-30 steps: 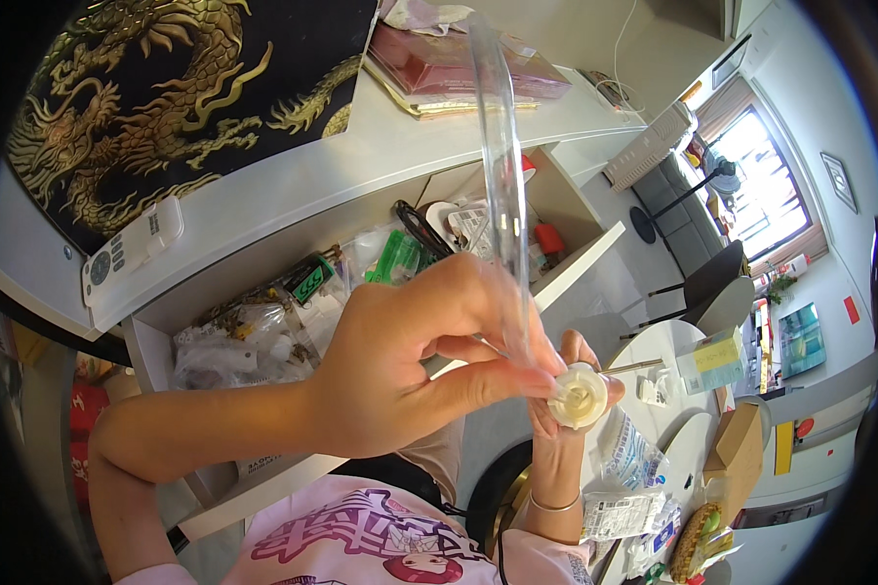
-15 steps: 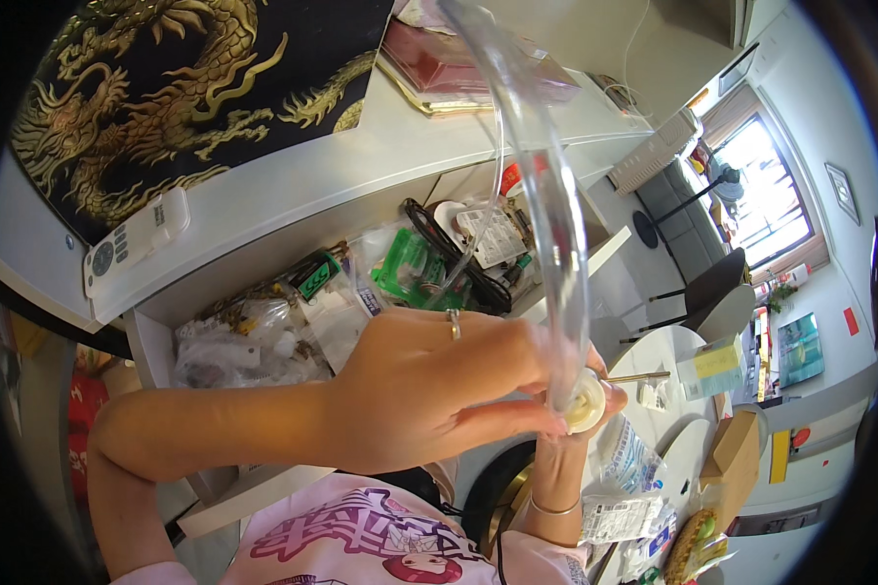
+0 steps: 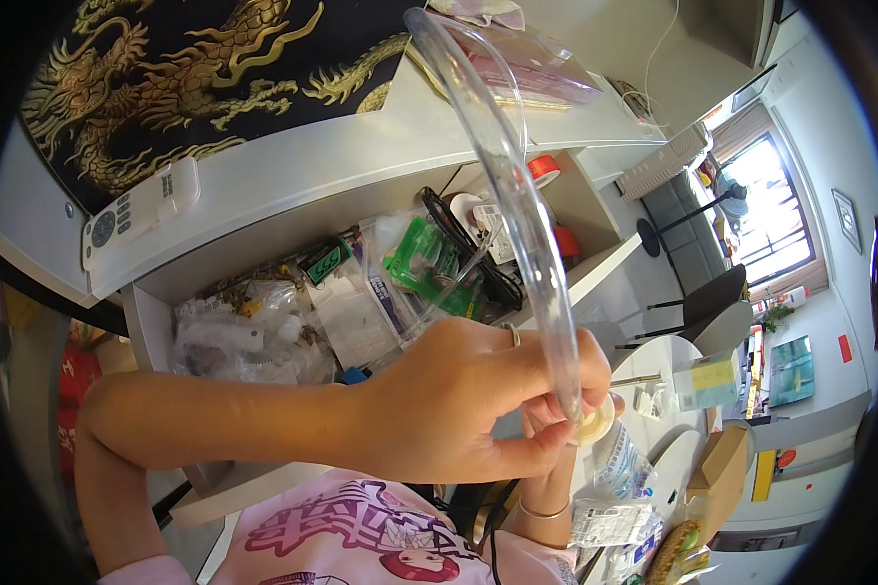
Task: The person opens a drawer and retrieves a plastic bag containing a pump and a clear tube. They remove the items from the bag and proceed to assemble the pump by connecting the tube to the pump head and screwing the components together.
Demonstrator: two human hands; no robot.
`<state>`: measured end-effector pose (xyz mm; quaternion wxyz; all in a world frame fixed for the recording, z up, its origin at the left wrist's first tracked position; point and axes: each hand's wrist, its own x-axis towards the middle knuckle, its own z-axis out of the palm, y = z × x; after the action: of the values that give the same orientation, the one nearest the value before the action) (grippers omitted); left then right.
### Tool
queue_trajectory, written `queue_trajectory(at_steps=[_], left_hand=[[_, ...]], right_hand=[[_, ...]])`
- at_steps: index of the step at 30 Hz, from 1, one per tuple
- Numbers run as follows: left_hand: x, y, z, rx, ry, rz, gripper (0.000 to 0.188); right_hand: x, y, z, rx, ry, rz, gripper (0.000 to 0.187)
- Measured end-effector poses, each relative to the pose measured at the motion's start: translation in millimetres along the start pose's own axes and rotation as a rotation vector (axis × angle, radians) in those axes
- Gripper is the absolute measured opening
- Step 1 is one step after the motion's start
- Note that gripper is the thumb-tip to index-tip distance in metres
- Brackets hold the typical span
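Observation:
My left hand (image 3: 458, 400), wearing a ring, has its thumb and fingers closed on the lower end of a clear, curved plastic tube (image 3: 527, 214). The tube arcs up past the drawer toward the shelf. Just behind, my right hand (image 3: 544, 416) is mostly hidden by the left; a bangle circles its wrist. At its fingers is a cream-white round piece (image 3: 597, 419) with a ringed face, right beside the tube's end. A thin metal rod (image 3: 639, 380) shows past the fingers; whether it is held cannot be told.
Below the shelf, an open drawer (image 3: 263, 255) holds clear bags, a green package (image 3: 424, 261), black cable and red tape (image 3: 543, 171). A white remote (image 3: 146, 214) lies on the shelf. Right, a round white table (image 3: 668, 353) carries packets, a cardboard box (image 3: 722, 468) and a basket (image 3: 668, 556).
My left hand has shifted slightly and the tube's lower end has come away from the face of the round piece to its edge. The tube's upper part has swung left.

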<state>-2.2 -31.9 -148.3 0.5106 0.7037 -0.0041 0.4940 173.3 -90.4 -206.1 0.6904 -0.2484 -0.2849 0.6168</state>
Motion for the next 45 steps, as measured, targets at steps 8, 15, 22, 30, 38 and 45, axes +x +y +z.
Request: queue_trajectory(at_steps=[8,15,22,30,38,45], left_hand=[[-1,1,-1,0.192,-0.018,0.021,0.022],[1,2,-3,0.187,-0.033,0.018,0.019],[2,-5,-2,0.166,-0.005,0.014,0.017],[-2,2,0,0.308,-0.019,-0.01,0.012],[2,-6,-1,0.072,0.075,0.032,0.015],[-2,-2,5,0.339,0.024,0.1,0.016]], right_hand=[[-1,0,2,-0.046,0.005,0.022,0.031],[-1,2,2,-0.081,0.048,-0.049,0.031],[1,-1,1,-0.126,0.058,-0.098,0.03],[-2,-5,4,-0.215,0.101,-0.198,0.029],[-4,-8,0,-0.184,0.044,-0.17,0.029],[-4,-7,7,-0.113,0.067,-0.194,0.029]])
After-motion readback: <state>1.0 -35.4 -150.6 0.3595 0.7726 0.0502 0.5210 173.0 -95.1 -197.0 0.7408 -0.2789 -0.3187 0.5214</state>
